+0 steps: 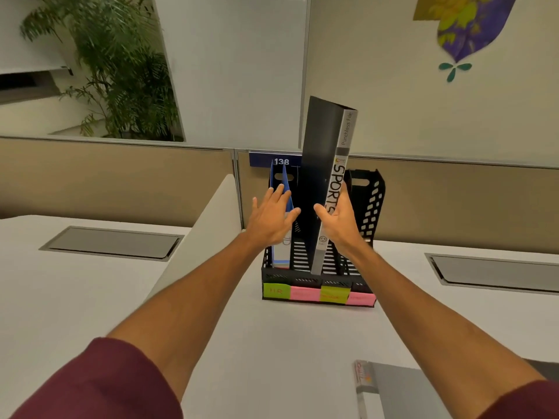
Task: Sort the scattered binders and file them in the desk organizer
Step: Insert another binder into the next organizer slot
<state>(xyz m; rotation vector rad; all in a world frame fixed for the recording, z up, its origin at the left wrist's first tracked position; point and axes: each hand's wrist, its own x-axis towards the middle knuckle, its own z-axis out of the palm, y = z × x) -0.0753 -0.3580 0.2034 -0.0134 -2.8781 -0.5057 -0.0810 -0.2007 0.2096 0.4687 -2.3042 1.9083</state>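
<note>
Our right hand (pixel 338 219) grasped the black binder (pixel 320 146) by its grey spine, thumb on the near side and fingers wrapped round the far edge, over the word SPORTS. The binder stood almost upright, leaning a little to the right at the top, with its lower end down inside the black desk organizer (pixel 372 201). It sat in one of the middle slots, though we could not tell which. Our left hand (pixel 272 219) was released, fingers straight and spread, laid against the blue binder (pixel 286 181) that stood in the leftmost slot. Both arms reached forward over the white desk (pixel 272 343), and the organizer stood at its far edge against the beige partition. A row of green and pink sticky notes (pixel 302 293) ran along the organizer's front. Near our right elbow a grey binder (pixel 393 388) lay flat on the desk. A number plate (pixel 281 161) reading 138 hung behind the organizer, and a leafy plant (pixel 121 71) stood beyond the partition.
</note>
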